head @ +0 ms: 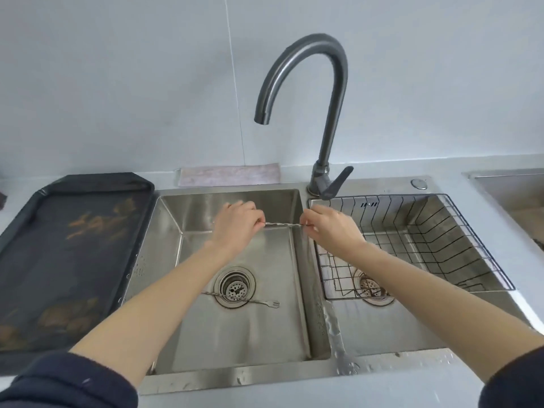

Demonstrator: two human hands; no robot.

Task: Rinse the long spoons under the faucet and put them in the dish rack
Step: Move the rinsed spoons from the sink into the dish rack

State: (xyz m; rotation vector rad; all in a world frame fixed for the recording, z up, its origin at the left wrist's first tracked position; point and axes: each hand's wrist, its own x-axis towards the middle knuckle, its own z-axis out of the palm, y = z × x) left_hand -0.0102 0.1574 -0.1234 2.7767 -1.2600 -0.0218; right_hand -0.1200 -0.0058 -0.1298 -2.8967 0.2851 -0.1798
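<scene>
A long twisted-handle spoon is held level over the left sink basin, right below the faucet spout — no water can be seen running. The left hand is pinching one end, its fingers curled round the stem, and the right hand is pinching the other end the same way, just over the divider between the two basins. Which end carries the bowl can't be told, since both tips are hidden inside the hands.

A second long utensil is left lying flat on the floor of the left basin, across the drain strainer, with a small fork-like tip pointing right.

The wire dish rack is set into the right basin, and nothing can be made out in it. The faucet lever is angled toward the rack. A dark tray with a faded gold pattern is parked on the desk left of the sink, and a pale cloth is laid along the wall behind — water drops are scattered on the steel rim up front.
</scene>
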